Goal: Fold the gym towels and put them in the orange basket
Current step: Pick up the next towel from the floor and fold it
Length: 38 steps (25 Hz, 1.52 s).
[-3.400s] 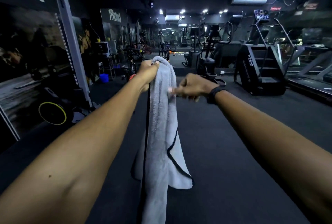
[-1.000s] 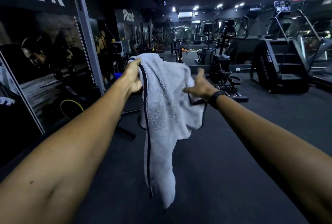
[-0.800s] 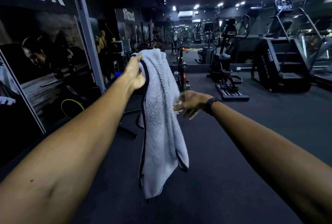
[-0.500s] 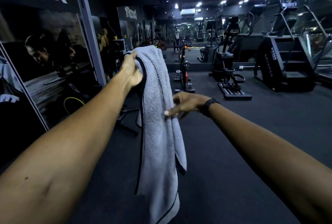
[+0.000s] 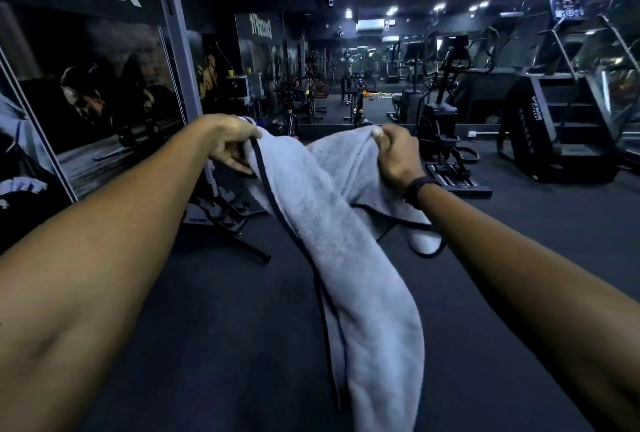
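Observation:
A grey gym towel (image 5: 332, 224) with a dark hem hangs in the air in front of me, stretched between both hands. My left hand (image 5: 232, 144) grips its upper left part at the dark edge. My right hand (image 5: 394, 154) pinches another part of the top edge, a little to the right. The cloth sags between them, and a long fold hangs down toward the lower middle of the view. No orange basket is in view.
Dark rubber gym floor (image 5: 519, 258) lies below. A metal stand (image 5: 225, 220) sits on the floor at the left, beside a wall with posters. An elliptical machine (image 5: 443, 141) and a stair climber (image 5: 561, 120) stand to the right.
My right hand rose from the towel's side and took hold of its top edge. The two hands moved apart and lowered, spreading the towel between them.

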Tool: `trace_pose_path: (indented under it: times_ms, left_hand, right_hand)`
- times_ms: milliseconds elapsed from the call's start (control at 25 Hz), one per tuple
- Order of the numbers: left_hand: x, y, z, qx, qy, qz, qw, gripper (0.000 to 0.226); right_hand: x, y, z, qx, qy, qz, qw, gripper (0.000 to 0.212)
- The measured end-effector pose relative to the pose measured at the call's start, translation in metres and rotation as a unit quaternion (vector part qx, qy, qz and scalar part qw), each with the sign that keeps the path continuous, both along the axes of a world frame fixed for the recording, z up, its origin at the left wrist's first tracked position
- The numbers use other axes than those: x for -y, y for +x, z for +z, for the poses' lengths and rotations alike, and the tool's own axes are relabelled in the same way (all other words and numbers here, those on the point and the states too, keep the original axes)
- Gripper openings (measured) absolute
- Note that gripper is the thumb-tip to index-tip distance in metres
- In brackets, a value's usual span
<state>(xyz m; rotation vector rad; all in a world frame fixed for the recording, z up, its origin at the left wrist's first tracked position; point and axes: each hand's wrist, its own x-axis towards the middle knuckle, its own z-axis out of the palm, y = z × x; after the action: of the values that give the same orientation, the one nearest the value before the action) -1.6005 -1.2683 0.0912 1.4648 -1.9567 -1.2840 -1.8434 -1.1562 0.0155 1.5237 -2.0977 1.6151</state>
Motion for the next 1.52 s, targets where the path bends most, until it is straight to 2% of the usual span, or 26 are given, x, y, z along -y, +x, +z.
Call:
trace_pose_path:
  times_ms: [80, 160, 240, 320, 400, 480, 520, 600, 680, 760, 840, 880, 1000, 1040, 1080, 1120, 1160, 1240, 1280, 1360, 1400, 1440, 1480, 1520]
  left_hand:
    - [0.006, 0.006, -0.008, -0.024, 0.019, 0.012, 0.999, 0.015]
    - [0.011, 0.004, -0.022, -0.119, 0.044, 0.025, 0.992, 0.018]
    - [0.004, 0.002, -0.029, -0.185, 0.068, -0.003, 0.980, 0.026]
    - [0.000, -0.001, -0.029, -0.154, 0.064, -0.082, 0.983, 0.031]
    - [-0.003, -0.005, -0.023, -0.082, 0.060, -0.127, 0.987, 0.044]
    - [-0.007, -0.011, -0.018, -0.086, 0.075, -0.114, 0.987, 0.035]
    - [-0.011, -0.013, -0.016, -0.104, 0.084, -0.105, 0.985, 0.029]
    - [-0.012, -0.017, -0.011, -0.145, 0.106, -0.093, 0.979, 0.027]
    - [-0.012, -0.017, -0.006, -0.177, 0.104, -0.082, 0.975, 0.033]
    - [-0.013, -0.016, -0.001, -0.208, 0.094, -0.078, 0.970, 0.035]
    - [-0.018, -0.020, 0.001, -0.235, 0.065, -0.072, 0.967, 0.035]
    - [-0.019, -0.025, -0.001, -0.236, 0.043, -0.067, 0.968, 0.042]
    - [-0.033, -0.040, -0.008, -0.150, -0.010, -0.115, 0.982, 0.110]
    - [-0.040, -0.046, -0.012, -0.107, -0.024, -0.154, 0.982, 0.121]
    - [-0.049, -0.052, -0.016, -0.074, -0.045, -0.193, 0.977, 0.119]
    - [-0.056, -0.057, -0.020, -0.055, -0.069, -0.213, 0.973, 0.105]
    - [-0.061, -0.062, -0.023, -0.049, -0.096, -0.198, 0.974, 0.087]
    - [-0.052, -0.065, -0.031, -0.084, -0.150, -0.091, 0.981, 0.055]
    - [-0.044, -0.063, -0.034, -0.134, -0.139, -0.041, 0.980, 0.039]
    - [-0.029, -0.053, -0.032, -0.247, -0.042, 0.000, 0.968, 0.015]
    - [-0.025, -0.049, -0.031, -0.289, 0.011, 0.006, 0.957, 0.010]
    - [-0.023, -0.046, -0.030, -0.314, 0.050, 0.010, 0.948, 0.017]
    - [-0.025, -0.044, -0.028, -0.333, 0.078, 0.004, 0.940, 0.023]
    - [-0.029, -0.044, -0.026, -0.351, 0.097, -0.008, 0.931, 0.027]
  right_hand:
    - [-0.002, -0.015, 0.018, 0.032, -0.016, -0.022, 0.999, 0.037]
    - [-0.004, -0.027, 0.031, 0.054, -0.010, -0.027, 0.998, 0.043]
    - [-0.007, -0.037, 0.038, 0.053, -0.014, -0.028, 0.998, 0.044]
    - [-0.012, -0.039, 0.040, 0.021, -0.015, -0.055, 0.998, 0.038]
    - [-0.018, -0.036, 0.037, -0.071, 0.013, -0.154, 0.986, 0.029]
    - [-0.026, -0.026, 0.033, -0.145, 0.059, -0.214, 0.964, 0.033]
    - [-0.028, -0.025, 0.031, -0.141, 0.083, -0.224, 0.961, 0.034]
    - [-0.030, -0.030, 0.027, -0.062, 0.113, -0.194, 0.972, 0.028]
    - [-0.026, -0.036, 0.023, 0.036, 0.116, -0.118, 0.986, 0.017]
    - [-0.021, -0.046, 0.017, 0.136, 0.068, -0.056, 0.987, 0.025]
    - [-0.007, -0.063, 0.006, 0.181, 0.030, 0.003, 0.983, 0.030]
    - [-0.005, -0.057, 0.007, 0.178, 0.021, 0.018, 0.984, 0.030]
    - [-0.005, -0.010, 0.026, 0.184, 0.019, 0.056, 0.981, 0.035]
    - [0.003, -0.001, 0.029, 0.202, 0.009, 0.093, 0.975, 0.035]
    - [-0.003, 0.020, 0.037, 0.218, 0.002, 0.115, 0.969, 0.032]
    - [-0.005, 0.035, 0.043, 0.232, 0.000, 0.140, 0.963, 0.028]
    - [-0.004, 0.040, 0.043, 0.247, 0.000, 0.176, 0.953, 0.024]
    - [-0.010, 0.038, 0.038, 0.260, -0.001, 0.232, 0.937, 0.012]
    - [-0.015, 0.035, 0.033, 0.234, 0.002, 0.212, 0.949, 0.008]
    - [-0.012, 0.009, 0.009, 0.119, 0.024, 0.067, 0.990, 0.014]
    - [-0.011, -0.005, -0.004, 0.086, 0.052, -0.002, 0.995, 0.016]
    - [-0.011, -0.013, -0.014, 0.082, 0.097, -0.026, 0.992, 0.016]
    - [-0.012, -0.020, -0.025, 0.087, 0.169, -0.014, 0.982, 0.014]
    - [-0.021, -0.018, -0.030, 0.087, 0.288, 0.031, 0.953, 0.009]
